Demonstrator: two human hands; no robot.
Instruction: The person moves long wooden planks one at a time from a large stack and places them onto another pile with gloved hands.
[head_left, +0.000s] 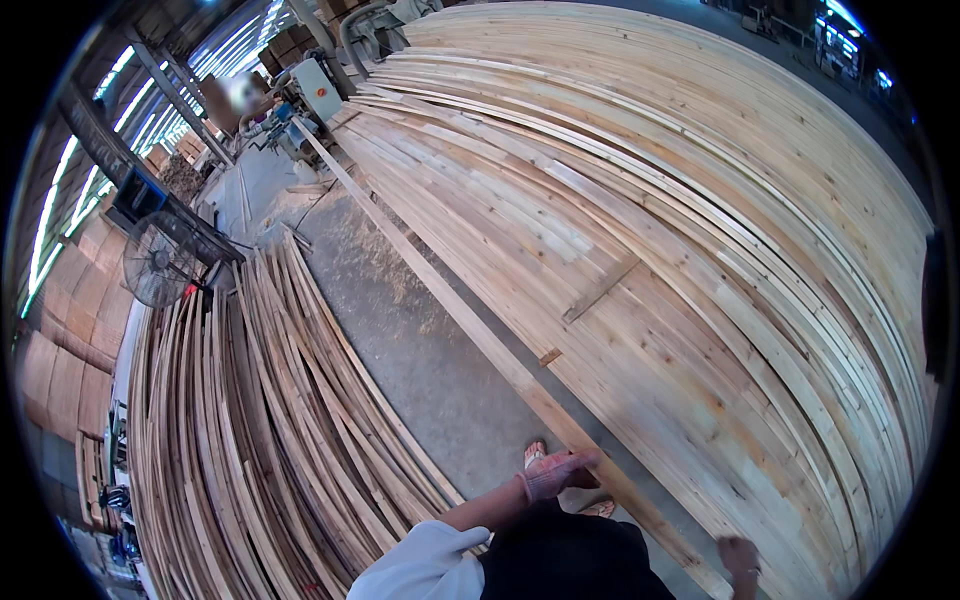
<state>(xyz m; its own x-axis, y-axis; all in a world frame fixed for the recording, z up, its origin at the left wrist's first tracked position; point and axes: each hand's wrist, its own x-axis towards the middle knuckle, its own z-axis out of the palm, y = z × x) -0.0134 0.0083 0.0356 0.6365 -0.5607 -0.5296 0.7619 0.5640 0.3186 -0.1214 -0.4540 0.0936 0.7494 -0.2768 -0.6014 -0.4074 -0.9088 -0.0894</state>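
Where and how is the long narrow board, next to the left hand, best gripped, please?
Probably across its width, near the person's end, coming from the left, where the left hand is. The long board is narrow; grey floor lies on its left, while side-by-side boards run close on its right.

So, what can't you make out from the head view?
In the head view:
Left hand: fingertips too small.
Forward foot: heel hidden by left hand.
Right hand: fingers too blurred.
Strip pile: near ends cut by lower edge.
Long board: far end too small by the machine.
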